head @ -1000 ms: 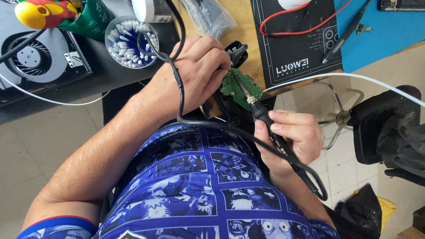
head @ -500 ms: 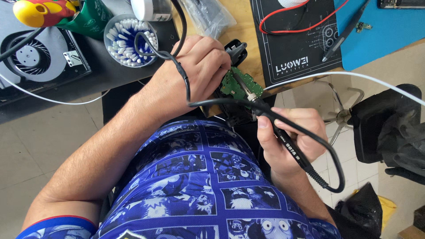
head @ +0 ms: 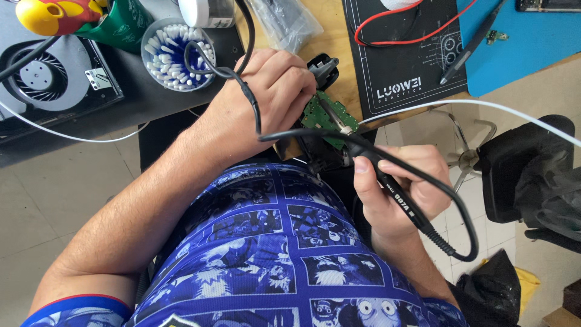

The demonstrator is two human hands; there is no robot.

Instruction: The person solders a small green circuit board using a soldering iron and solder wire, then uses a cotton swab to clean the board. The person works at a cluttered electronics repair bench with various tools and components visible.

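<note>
My left hand [head: 266,97] is closed around a small green circuit board [head: 327,118] with a black part [head: 322,68] at its far end, holding it at the wooden bench edge. My right hand [head: 396,188] grips a black soldering iron [head: 387,178] like a pen. Its metal tip touches the board's right side. The iron's black cable [head: 254,115] loops across my left wrist and curls below my right hand.
A round tub of cotton swabs [head: 172,54] stands left of my left hand, beside a grey device with a fan [head: 42,75]. A black work mat [head: 405,66] with a red wire, a blue mat [head: 526,42] and a black office chair [head: 526,175] lie to the right.
The iron's tip has moved up onto the board's right side. The cable loop has shifted across my left wrist and swung out below my right hand.
</note>
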